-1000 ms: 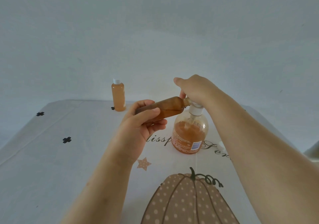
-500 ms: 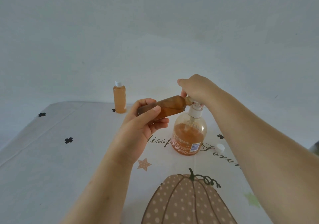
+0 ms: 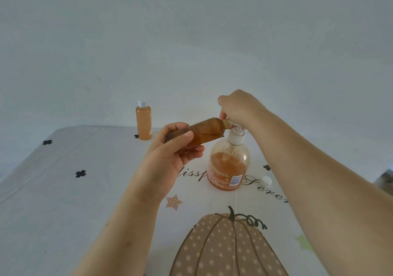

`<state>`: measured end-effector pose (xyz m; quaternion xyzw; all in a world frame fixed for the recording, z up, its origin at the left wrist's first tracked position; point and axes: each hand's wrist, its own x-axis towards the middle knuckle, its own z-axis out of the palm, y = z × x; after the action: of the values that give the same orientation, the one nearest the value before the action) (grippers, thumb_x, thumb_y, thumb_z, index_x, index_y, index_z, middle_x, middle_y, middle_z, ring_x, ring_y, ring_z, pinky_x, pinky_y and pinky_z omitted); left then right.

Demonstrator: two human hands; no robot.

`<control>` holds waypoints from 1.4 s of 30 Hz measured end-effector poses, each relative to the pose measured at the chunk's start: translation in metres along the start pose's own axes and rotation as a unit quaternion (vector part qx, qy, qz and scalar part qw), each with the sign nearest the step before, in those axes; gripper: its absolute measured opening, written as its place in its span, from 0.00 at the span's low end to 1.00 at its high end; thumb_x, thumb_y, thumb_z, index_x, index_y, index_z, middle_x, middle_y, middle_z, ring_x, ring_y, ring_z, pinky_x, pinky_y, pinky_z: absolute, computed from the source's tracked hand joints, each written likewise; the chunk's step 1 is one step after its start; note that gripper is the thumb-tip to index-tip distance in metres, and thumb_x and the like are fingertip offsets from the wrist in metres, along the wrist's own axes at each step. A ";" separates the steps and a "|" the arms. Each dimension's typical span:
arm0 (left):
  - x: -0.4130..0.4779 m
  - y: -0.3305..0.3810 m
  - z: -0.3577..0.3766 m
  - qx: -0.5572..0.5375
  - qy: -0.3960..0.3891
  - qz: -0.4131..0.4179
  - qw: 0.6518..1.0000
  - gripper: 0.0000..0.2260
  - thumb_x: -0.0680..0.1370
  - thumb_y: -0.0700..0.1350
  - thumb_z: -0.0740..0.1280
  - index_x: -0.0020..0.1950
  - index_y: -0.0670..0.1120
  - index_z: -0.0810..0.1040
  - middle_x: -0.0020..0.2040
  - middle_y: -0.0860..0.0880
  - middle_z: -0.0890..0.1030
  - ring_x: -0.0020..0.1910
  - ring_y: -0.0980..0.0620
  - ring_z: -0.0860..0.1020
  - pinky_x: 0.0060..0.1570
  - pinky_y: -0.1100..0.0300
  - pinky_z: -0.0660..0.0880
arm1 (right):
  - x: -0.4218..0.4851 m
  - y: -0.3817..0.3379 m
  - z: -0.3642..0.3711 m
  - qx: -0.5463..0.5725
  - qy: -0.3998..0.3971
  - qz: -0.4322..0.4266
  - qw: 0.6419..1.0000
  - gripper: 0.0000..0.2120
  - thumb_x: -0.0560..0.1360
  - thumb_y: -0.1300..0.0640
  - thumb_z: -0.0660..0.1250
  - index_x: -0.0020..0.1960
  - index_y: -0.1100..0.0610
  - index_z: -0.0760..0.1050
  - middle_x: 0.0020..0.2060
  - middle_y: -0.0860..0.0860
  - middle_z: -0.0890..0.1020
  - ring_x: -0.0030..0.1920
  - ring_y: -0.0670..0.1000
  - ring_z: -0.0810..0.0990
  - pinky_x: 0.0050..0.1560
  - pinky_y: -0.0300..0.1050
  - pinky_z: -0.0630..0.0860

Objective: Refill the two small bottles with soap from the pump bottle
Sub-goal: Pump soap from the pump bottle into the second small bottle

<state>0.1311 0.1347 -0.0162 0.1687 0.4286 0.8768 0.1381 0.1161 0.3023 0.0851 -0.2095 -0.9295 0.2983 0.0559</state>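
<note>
My left hand (image 3: 170, 158) holds a small brown bottle (image 3: 204, 131) almost on its side, its open mouth against the spout of the pump bottle. The clear pump bottle (image 3: 228, 167) stands at the table's middle, about half full of orange soap. My right hand (image 3: 238, 107) rests on top of its white pump head (image 3: 236, 136), fingers curled over it. A second small bottle (image 3: 144, 122), capped white and full of orange soap, stands upright at the far left edge. A loose white cap (image 3: 266, 181) lies to the right of the pump bottle.
The table wears a white cloth (image 3: 63, 201) printed with a dotted pumpkin (image 3: 225, 248), script lettering, stars and small black clovers. A plain pale wall rises behind the table's far edge. A dark object shows at the right border (image 3: 387, 179).
The pump head has risen a little under my right hand. The view has tilted slightly, bringing the loose white cap into sight. The small brown bottle stays at the spout.
</note>
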 end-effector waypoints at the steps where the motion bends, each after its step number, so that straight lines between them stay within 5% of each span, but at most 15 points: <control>1: 0.000 0.000 0.000 0.001 0.000 -0.001 1.000 0.12 0.72 0.39 0.69 0.54 0.40 0.74 0.43 0.41 0.82 0.39 0.43 0.82 0.42 0.56 0.80 | 0.001 -0.001 0.000 -0.012 0.007 -0.001 1.000 0.18 0.80 0.58 0.55 0.57 0.63 0.82 0.41 0.58 0.84 0.36 0.56 0.78 0.45 0.47 0.76; 3: 0.000 0.000 -0.001 0.000 0.003 -0.004 1.000 0.12 0.72 0.39 0.69 0.54 0.40 0.75 0.42 0.41 0.82 0.39 0.43 0.82 0.41 0.56 0.80 | 0.003 -0.002 0.003 -0.025 0.011 0.012 1.000 0.18 0.78 0.56 0.56 0.52 0.61 0.83 0.33 0.55 0.81 0.31 0.54 0.77 0.40 0.45 0.73; 15: 0.006 -0.002 -0.003 0.017 0.026 -0.014 0.999 0.13 0.69 0.38 0.68 0.52 0.40 0.75 0.41 0.42 0.82 0.36 0.43 0.82 0.38 0.56 0.80 | 0.019 0.014 0.018 -0.029 0.026 -0.019 0.999 0.21 0.80 0.46 0.58 0.51 0.59 0.82 0.35 0.52 0.79 0.36 0.53 0.76 0.42 0.47 0.72; 34: 0.000 -0.001 0.000 0.000 0.013 -0.015 1.000 0.12 0.70 0.39 0.69 0.53 0.40 0.75 0.41 0.42 0.82 0.38 0.44 0.82 0.40 0.56 0.80 | 0.015 0.008 0.008 -0.040 0.030 -0.020 0.999 0.20 0.80 0.47 0.58 0.51 0.60 0.83 0.33 0.51 0.78 0.32 0.52 0.76 0.40 0.46 0.73; 38: -0.001 -0.001 0.002 -0.011 0.005 -0.007 1.000 0.12 0.72 0.39 0.69 0.55 0.40 0.74 0.42 0.41 0.82 0.39 0.44 0.82 0.42 0.55 0.80 | 0.014 0.000 0.002 -0.056 0.009 -0.025 0.998 0.23 0.81 0.45 0.55 0.53 0.61 0.82 0.33 0.53 0.80 0.36 0.55 0.80 0.53 0.52 0.80; 42: -0.001 0.001 0.004 -0.010 0.012 -0.006 1.000 0.13 0.73 0.36 0.71 0.55 0.40 0.74 0.43 0.41 0.81 0.39 0.44 0.82 0.42 0.56 0.80 | 0.014 0.000 0.003 -0.059 0.008 -0.024 0.998 0.24 0.82 0.46 0.54 0.52 0.61 0.82 0.28 0.53 0.79 0.35 0.55 0.80 0.54 0.52 0.80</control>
<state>0.1338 0.1364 -0.0138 0.1545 0.4223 0.8822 0.1396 0.1029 0.3066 0.0828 -0.1920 -0.9498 0.2403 0.0578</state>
